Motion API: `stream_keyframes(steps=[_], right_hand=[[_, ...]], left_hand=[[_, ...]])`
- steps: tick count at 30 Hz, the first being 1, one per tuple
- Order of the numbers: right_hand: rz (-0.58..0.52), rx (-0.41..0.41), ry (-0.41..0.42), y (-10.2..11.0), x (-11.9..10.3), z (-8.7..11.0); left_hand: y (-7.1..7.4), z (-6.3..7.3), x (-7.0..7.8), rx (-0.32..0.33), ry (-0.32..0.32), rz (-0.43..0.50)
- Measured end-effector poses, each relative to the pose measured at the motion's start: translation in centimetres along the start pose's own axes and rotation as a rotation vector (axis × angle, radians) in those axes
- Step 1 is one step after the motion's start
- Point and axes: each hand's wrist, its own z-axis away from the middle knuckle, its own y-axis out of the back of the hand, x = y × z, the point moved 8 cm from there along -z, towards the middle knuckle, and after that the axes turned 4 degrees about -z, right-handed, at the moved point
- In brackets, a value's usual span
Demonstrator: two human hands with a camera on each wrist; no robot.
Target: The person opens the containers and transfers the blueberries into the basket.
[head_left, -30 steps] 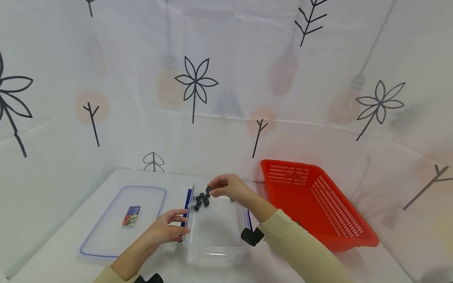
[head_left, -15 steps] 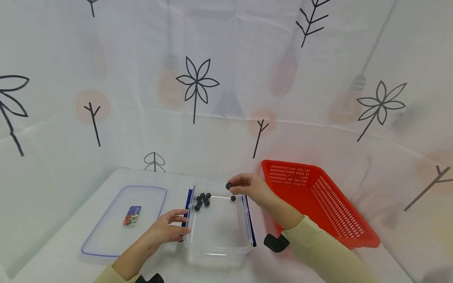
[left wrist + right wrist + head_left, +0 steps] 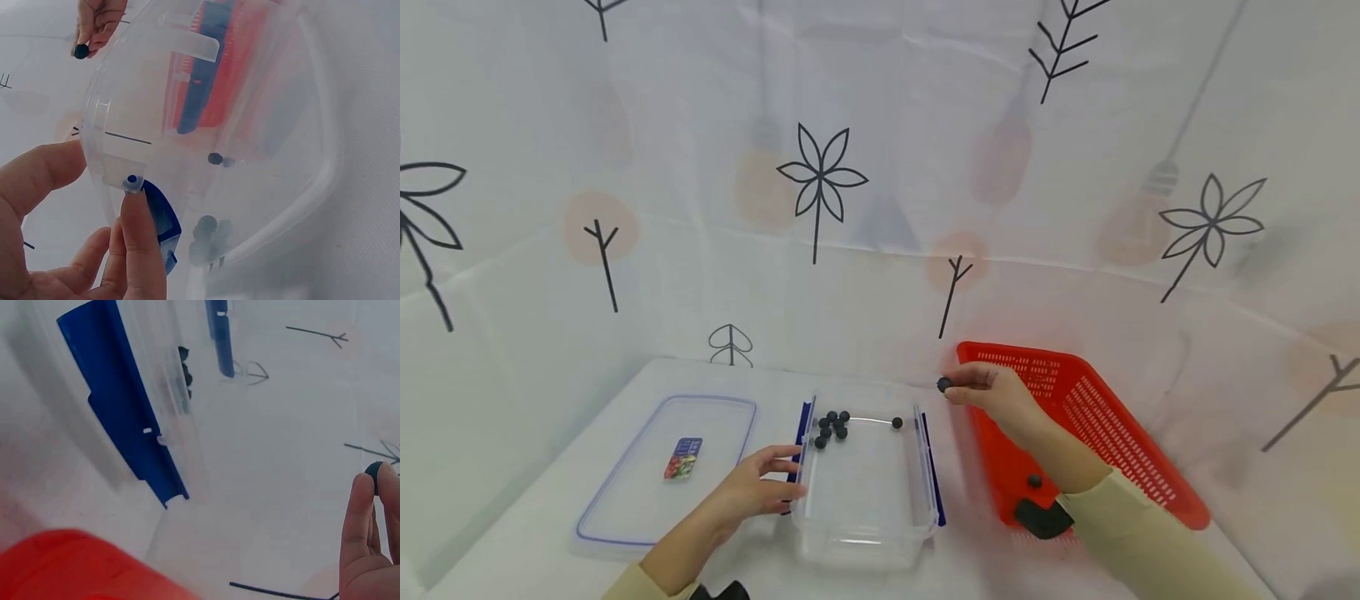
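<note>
A clear plastic box (image 3: 865, 546) with blue side latches (image 3: 206, 69) stands on the table. Several dark blueberries (image 3: 841, 432) cluster in its far left part, and one blueberry (image 3: 897, 423) lies near its far right corner. My left hand (image 3: 752, 486) rests its extended fingers against the box's left side, touching a blue latch (image 3: 161, 219) in the left wrist view. Between thumb and fingertips my right hand (image 3: 1000, 396) pinches a blueberry (image 3: 944, 384), held at the near-left edge of the red basket (image 3: 1078, 360). Another blueberry (image 3: 1034, 481) shows in the basket, beside the sleeve.
To the left of the box, a clear lid with a purple-blue rim (image 3: 580, 525) lies flat, bearing a small colourful label (image 3: 682, 458). A printed white curtain (image 3: 880, 208) hangs behind the table. The right forearm hides part of the basket.
My right hand has moved right from the berry cluster, over the box and up to the basket, carrying one blueberry. My left hand has stayed at the box's side.
</note>
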Motion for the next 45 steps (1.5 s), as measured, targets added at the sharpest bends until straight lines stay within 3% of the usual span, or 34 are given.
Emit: stream_keyframes(steps=[13, 24, 28, 40, 45], right_hand=[[0.129, 0.064, -0.023, 4.8, 0.9, 1.3], [0.154, 0.067, -0.01, 8.6, 2.6, 1.7], [0.147, 0.078, -0.015, 10.1, 3.5, 1.5], [0.276, 0.128, -0.059, 14.5, 6.8, -0.3], [0.217, 0.129, -0.095, 15.4, 7.9, -1.0]], left_hand=[[0.0, -0.1, -0.1, 0.015, 0.016, 0.002], [-0.1, -0.2, 0.0, 0.022, 0.021, -0.007], [0.0, -0.1, 0.0, 0.026, 0.02, -0.006], [-0.1, 0.1, 0.2, 0.028, 0.022, -0.009], [-0.1, -0.1, 0.1, 0.015, 0.019, 0.0]])
